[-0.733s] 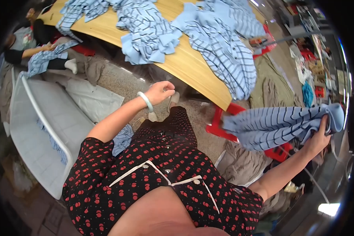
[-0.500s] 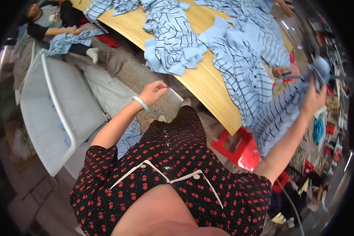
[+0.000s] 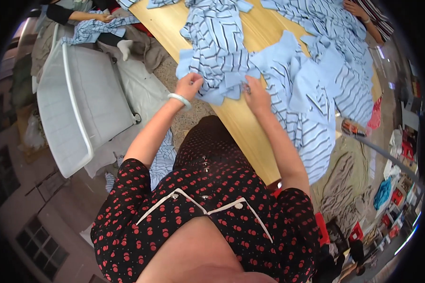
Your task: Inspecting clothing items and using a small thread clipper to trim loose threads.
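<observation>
Head view: A person in a black dress printed with red dots stands at the near edge of a long wooden table that runs from the upper left of the frame down toward the centre. Both bare arms reach up the middle of the picture to a blue striped shirt lying bunched on the tabletop in the upper centre. The left hand, with a pale bangle on its wrist, has its fingers curled closed on the shirt's lower left edge. The right hand sits just beside it, fingers bent and pinching the plain blue hem at the shirt's lower right. More striped shirts are spread across the table to the right, one draping over the table's near edge at centre right. At the upper left of the frame, another person's hand rests on a further striped garment. A second person's arm lies on the table at the upper right. A white plastic crate stands on the floor at the left, well apart from the table. Loose cloth in beige and brown lies heaped on the floor at the lower right, with small red and teal items near the rim beyond it.
</observation>
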{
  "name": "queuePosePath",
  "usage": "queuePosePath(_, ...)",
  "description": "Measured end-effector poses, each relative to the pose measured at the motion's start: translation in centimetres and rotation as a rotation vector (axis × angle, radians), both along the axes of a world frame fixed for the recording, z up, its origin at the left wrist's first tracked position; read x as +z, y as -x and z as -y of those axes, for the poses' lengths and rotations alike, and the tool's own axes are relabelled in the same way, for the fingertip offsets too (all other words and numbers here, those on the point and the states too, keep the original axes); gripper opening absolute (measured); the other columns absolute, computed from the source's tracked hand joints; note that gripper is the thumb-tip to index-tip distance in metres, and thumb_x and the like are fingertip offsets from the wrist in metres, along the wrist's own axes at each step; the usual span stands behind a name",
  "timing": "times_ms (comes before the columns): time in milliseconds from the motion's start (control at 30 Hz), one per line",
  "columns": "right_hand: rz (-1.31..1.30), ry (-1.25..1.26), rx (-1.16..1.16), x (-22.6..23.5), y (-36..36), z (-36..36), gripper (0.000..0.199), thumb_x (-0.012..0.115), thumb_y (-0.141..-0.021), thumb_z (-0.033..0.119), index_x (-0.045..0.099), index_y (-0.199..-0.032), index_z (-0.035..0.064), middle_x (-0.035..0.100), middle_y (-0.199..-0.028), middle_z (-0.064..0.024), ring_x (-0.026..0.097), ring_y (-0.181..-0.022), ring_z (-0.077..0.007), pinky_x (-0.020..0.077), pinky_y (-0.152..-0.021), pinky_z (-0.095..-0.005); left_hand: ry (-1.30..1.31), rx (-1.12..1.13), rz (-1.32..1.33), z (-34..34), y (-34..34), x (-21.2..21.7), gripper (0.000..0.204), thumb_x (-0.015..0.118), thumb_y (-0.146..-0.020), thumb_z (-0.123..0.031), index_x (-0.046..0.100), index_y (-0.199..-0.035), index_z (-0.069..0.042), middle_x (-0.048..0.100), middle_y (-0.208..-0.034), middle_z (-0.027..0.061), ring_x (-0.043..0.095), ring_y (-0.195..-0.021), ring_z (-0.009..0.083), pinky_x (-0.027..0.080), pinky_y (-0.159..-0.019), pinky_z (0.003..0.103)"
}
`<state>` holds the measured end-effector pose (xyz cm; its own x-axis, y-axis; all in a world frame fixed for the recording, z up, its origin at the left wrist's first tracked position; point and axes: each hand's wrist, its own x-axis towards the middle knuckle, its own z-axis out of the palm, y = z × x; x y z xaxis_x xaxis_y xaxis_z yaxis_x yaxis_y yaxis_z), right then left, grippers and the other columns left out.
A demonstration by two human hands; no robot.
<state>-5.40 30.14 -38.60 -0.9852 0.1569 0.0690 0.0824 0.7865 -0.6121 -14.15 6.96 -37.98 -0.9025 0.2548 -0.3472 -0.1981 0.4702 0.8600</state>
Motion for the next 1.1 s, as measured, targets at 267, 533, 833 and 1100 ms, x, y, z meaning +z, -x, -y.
queuePosePath(267,-0.104,0.224,0.021,-2.3,2.9,-0.4,0.02,0.052,-0.073,0.008,0.055,-0.093,0.0096,0.057,-0.079,-0.0104,0.056,-0.067,-0.0279,0.0448,-0.059,-0.0334,-0.072,0.111,0.087,0.7,5.4,-0.4,0.017,0.056,-0.076,-0.016,0.056,-0.082,0.0,0.056,-0.067,0.0031,0.052,-0.056,0.0097,0.042,-0.052,0.023)
queuePosePath(533,0.197,0.696,-0.382,17.0,0.4,-1.7,0.009,0.054,-0.076,0.008,0.054,-0.081,0.0009,0.052,-0.068,-0.0012,0.044,-0.052,-0.0061,0.0354,-0.046,-0.0191,0.062,0.29,-0.055,-0.6,20.0,-3.7,0.033,0.058,-0.072,-0.032,0.058,-0.087,-0.002,0.061,-0.076,0.0117,0.058,-0.071,0.0203,0.045,-0.066,0.029)
queuePosePath(833,-0.097,0.974,-0.666,20.8,-3.3,-0.4,0.016,0.058,-0.073,0.006,0.049,-0.086,0.0043,0.047,-0.063,0.0005,0.037,-0.043,-0.005,0.0298,-0.039,-0.0179,0.114,0.091,0.068,-9.6,25.1,-1.8,0.068,0.043,-0.07,-0.06,0.06,-0.089,0.003,0.056,-0.095,0.0228,0.053,-0.093,0.0334,0.039,-0.082,0.035)
queuePosePath(1100,-0.534,1.232,-0.63,24.6,-3.1,-2.5,0.018,0.048,-0.078,-0.001,0.046,-0.094,0.0069,0.047,-0.073,0.0026,0.033,-0.045,-0.0031,0.0266,-0.043,-0.0148,-0.284,0.093,0.557,-14.5,26.5,-4.0,0.055,0.055,-0.075,-0.032,0.043,-0.112,0.008,0.046,-0.117,0.0175,0.046,-0.103,0.0271,0.036,-0.088,0.031)
